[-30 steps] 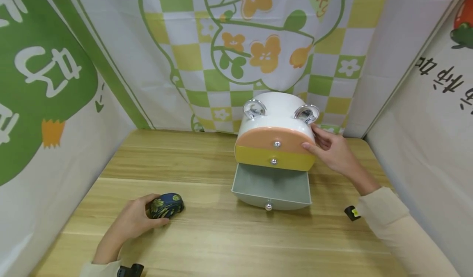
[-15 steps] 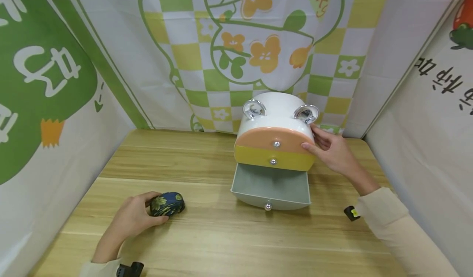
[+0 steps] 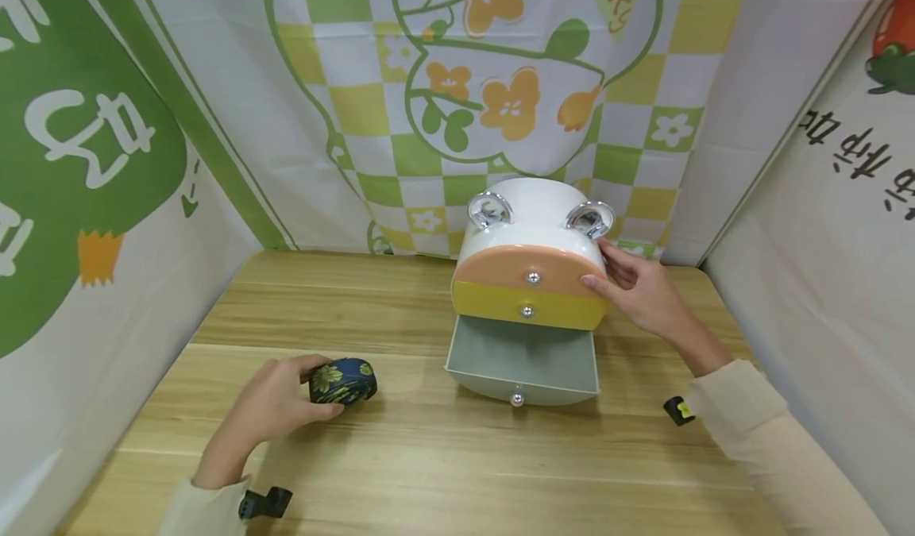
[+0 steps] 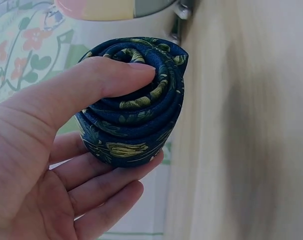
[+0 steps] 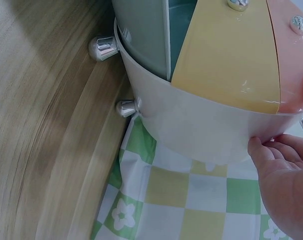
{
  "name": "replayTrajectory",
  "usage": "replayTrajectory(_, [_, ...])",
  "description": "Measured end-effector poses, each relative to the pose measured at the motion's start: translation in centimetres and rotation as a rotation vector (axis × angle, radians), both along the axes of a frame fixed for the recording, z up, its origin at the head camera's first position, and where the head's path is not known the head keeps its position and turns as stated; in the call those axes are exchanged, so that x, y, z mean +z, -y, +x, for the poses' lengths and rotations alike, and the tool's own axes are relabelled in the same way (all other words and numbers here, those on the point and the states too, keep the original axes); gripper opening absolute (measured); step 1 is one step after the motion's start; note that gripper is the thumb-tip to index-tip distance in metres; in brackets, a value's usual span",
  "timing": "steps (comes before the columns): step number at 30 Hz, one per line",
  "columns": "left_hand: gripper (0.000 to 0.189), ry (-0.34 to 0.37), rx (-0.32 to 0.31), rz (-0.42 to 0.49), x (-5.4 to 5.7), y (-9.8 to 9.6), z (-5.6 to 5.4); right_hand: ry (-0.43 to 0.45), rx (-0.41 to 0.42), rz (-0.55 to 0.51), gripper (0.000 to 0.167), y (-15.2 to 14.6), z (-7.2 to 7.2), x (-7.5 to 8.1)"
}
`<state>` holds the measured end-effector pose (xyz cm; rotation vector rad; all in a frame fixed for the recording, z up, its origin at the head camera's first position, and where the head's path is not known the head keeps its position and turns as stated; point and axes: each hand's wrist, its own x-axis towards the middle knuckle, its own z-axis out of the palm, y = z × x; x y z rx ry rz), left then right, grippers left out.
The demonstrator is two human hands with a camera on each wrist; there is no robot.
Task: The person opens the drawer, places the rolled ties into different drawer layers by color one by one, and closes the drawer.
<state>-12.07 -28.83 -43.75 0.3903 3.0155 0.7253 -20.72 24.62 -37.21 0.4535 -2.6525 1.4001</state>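
A rolled-up dark blue necktie (image 3: pixel 343 382) with a yellow-green leaf pattern is in my left hand (image 3: pixel 275 401). In the left wrist view the thumb lies over the coils of the necktie (image 4: pixel 136 110) and the fingers curl beneath it, above the tabletop. My right hand (image 3: pixel 646 294) grips the right side of a small white drawer cabinet (image 3: pixel 532 202), thumb on the orange drawer front (image 3: pixel 500 268), fingers on the side wall. The yellow drawer (image 3: pixel 493 302) is closed. Below, the grey-green drawer (image 3: pixel 525 353) is pulled out, nothing seen inside.
Two silver ring-shaped ears (image 3: pixel 490 211) stand on the cabinet top. Silver feet (image 5: pixel 125 108) hold it above the wooden table (image 3: pixel 429 456). A patterned cloth (image 3: pixel 400 147) hangs behind, and printed panels stand at left and right.
My left hand has moved right and slightly away from me, carrying the necktie up toward the drawer cabinet. My right hand keeps its place on the cabinet, and the drawers have not moved.
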Motion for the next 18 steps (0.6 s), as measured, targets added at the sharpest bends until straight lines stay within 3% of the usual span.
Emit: replayTrajectory(18, [0.066, -0.040, -0.139, -0.011, 4.3, -5.0, -3.0, 0.004, 0.008, -0.007, 0.075, 0.1, 0.2, 0.3])
